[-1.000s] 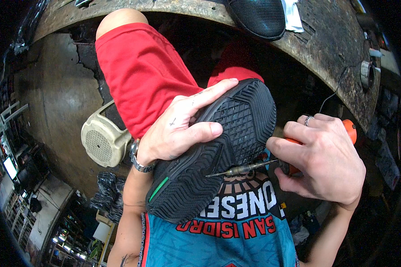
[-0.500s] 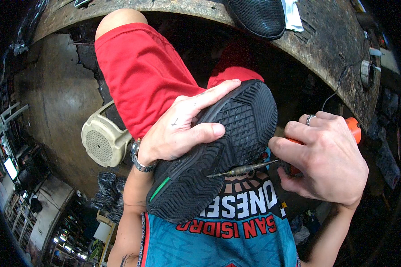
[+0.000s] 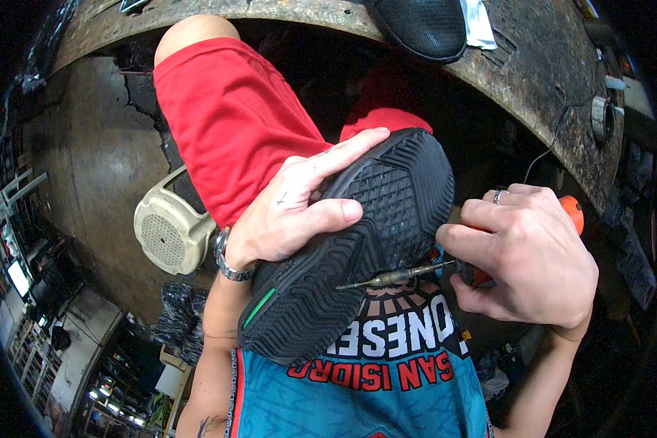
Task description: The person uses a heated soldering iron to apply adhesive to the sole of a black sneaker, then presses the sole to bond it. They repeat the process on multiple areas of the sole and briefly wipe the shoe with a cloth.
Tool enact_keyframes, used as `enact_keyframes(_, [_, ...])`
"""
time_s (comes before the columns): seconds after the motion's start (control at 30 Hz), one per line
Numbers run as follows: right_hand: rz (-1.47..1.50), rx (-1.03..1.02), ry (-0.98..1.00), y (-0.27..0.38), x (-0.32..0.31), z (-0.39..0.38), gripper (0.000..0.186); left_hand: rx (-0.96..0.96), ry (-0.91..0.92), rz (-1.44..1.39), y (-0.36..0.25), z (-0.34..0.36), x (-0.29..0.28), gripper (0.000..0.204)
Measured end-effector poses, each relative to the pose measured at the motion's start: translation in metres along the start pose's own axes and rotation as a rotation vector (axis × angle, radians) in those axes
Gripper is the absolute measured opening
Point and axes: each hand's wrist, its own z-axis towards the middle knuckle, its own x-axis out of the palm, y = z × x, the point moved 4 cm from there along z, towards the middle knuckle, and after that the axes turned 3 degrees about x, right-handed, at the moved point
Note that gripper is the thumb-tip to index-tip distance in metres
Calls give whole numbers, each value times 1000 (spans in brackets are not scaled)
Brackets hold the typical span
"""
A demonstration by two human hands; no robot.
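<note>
Beneath the grimy curved workbench [image 3: 533, 66], I have my left hand [image 3: 296, 212] clamped over the black shoe [image 3: 350, 248], sole up against my lap to steady it, while my right hand [image 3: 525, 259] grips the orange-handled awl [image 3: 398, 276], its tip at the sole's edge.

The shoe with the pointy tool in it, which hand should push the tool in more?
Probably the right hand: it already grips the orange-handled awl, whose tip meets the shoe sole's edge. The left hand is busy steadying the shoe.

Workbench edge [image 3: 533, 66] blocks above the shoe [image 3: 358, 248] (room only beside the knee [image 3: 226, 124]).
</note>
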Motion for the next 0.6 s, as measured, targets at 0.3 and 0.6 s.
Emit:
enact_keyframes(0.3, [26, -10, -2, -1, 3, 1, 33, 14, -2, 30, 0, 0, 0, 79])
enact_keyframes(0.6, [144, -29, 32, -12, 9, 5, 38, 25, -4, 22, 1, -1, -4, 79])
